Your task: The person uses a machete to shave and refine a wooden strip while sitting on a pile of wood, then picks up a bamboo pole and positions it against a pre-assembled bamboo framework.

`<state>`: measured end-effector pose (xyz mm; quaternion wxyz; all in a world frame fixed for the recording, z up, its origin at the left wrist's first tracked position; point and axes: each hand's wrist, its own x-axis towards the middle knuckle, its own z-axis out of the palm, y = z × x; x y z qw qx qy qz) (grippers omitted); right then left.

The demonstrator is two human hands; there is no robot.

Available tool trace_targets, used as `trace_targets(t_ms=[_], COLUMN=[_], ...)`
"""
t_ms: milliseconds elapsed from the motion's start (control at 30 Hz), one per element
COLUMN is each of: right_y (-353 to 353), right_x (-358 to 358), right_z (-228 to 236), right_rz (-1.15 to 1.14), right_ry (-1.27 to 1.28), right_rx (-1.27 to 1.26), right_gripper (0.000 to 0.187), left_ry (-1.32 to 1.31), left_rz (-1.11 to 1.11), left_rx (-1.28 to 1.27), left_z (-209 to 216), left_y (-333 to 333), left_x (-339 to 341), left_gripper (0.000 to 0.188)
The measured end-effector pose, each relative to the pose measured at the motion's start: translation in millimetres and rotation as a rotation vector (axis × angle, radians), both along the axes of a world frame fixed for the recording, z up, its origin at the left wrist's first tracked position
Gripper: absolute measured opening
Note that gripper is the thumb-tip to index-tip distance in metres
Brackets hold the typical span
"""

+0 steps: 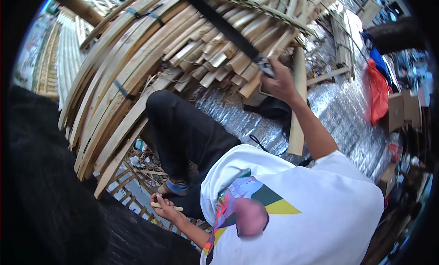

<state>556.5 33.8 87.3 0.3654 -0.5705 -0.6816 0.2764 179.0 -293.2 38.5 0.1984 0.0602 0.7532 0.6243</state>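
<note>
Short stick (pixel 176 208), long dark blade (pixel 224 29) — keep well apart
Low at left, the left hand's (pixel 163 205) fingers grip the stick near a blue sock (pixel 177 187); the right hand's (pixel 280 82) close around the blade's handle (pixel 265 67). Steer the edge clear of the bent knee (pixel 160 99) — firm wrist advised. Beyond lie stacked pale strips (pixel 114 77), silvery sheeting (pixel 338 109), then cardboard boxes (pixel 397 110).

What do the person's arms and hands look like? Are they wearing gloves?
No gloves! The right hand and left hand are both bare, with five-fingered human shapes. The right forearm is bare too, below a short, loose white T-shirt sleeve. The left forearm is also bare, but its sleeve is hard to make out.
</note>
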Motion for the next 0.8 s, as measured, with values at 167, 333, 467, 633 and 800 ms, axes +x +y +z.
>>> trace_targets(t_ms=[167,333,467,633,800], right_y=[-79,-112,-134,-61,95], right_x=[129,250,302,237,208], right_z=[-52,-139,-198,-151,-93], right_rz=[-0.646,-1.085,-1.09,-1.357,-0.672], right_ry=[0.317,-0.095,-0.282,-0.719,-0.734], right_rx=[-0.018,-0.224,-0.257,-0.325,0.264], right_gripper=[0.022,0.028,0.038,0.05,0.052], left_ry=[-0.077,-0.019,0.199,0.161,0.049], left_rz=[-0.194,-0.376,-0.504,-0.406,-0.261], left_rx=[-0.081,-0.141,-0.255,-0.221,-0.316], left_z=[-9,-7,-30,-37,-37], left_y=[59,100,94,72,52], left_x=[-2,0,-25,-28,-13], left_gripper=[0.011,0.009,0.012,0.013,0.011])
